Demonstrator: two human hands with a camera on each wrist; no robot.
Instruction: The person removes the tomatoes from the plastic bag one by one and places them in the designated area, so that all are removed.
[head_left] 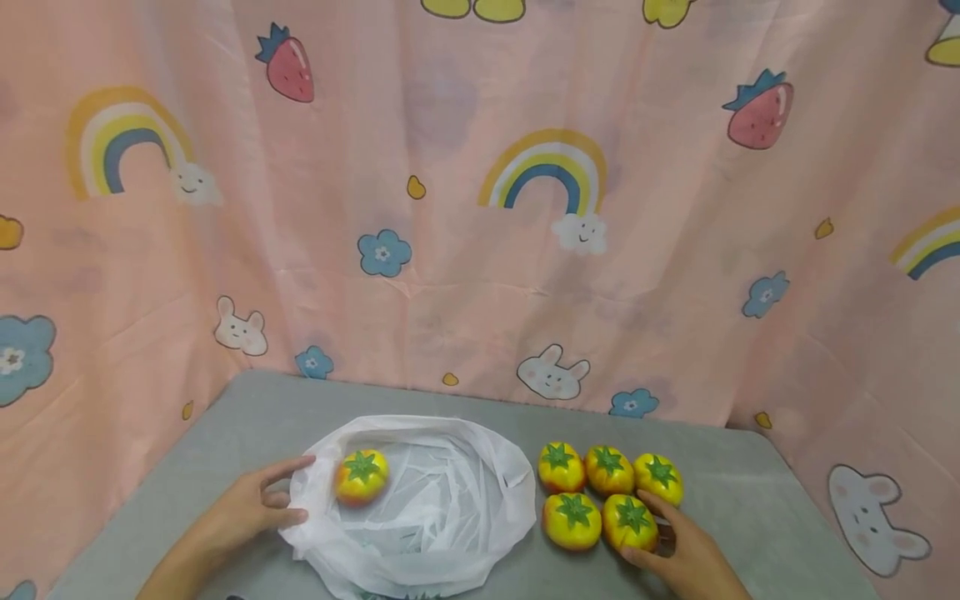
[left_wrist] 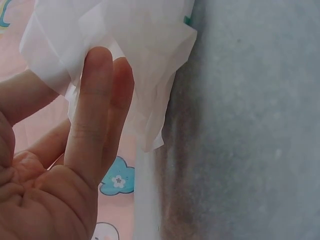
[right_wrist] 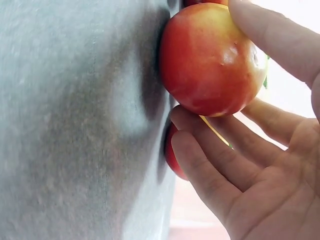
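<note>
A white plastic bag (head_left: 450, 554) lies spread with its mouth up on the table, and one yellow-red tomato (head_left: 363, 477) with a green leafy top is inside at its left. At the bag's left rim, my left hand (head_left: 251, 512) holds the thin plastic (left_wrist: 150, 75) between thumb and fingers. Over on the right, my right hand (head_left: 686, 546) grips the front right tomato (head_left: 630, 523) of a group. Its thumb lies on one side of that tomato (right_wrist: 212, 60), and curled fingers touch the other side in the right wrist view.
Beside the held tomato sits another tomato (head_left: 572, 522). Behind them stand a left tomato (head_left: 561, 468), a middle tomato (head_left: 609, 471) and a right tomato (head_left: 659, 480), close together. The grey table (head_left: 757, 517) ends at a pink patterned curtain (head_left: 465, 317).
</note>
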